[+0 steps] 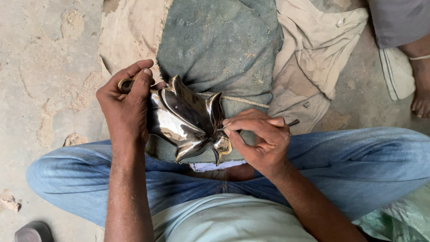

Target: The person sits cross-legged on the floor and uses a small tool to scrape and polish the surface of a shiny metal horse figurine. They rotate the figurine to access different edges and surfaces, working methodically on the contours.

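Note:
A shiny, leaf-shaped metal piece (pixel 186 118) with curled points and a brass-coloured rim rests on a grey-green cloth pad (pixel 215 45) in front of my crossed legs in blue jeans. My left hand (pixel 125 105) grips the piece at its upper left edge, thumb and fingers closed over the rim. My right hand (pixel 257 136) is closed on a thin dark metal tool (pixel 293 122), its tip against the lower right point of the piece.
Beige cloths (pixel 313 49) lie under and to the right of the pad on a dusty concrete floor (pixel 45 67). Another person's bare foot (pixel 421 85) and a pale sandal (pixel 396 74) are at the upper right. A dark object (pixel 31 232) sits at the bottom left.

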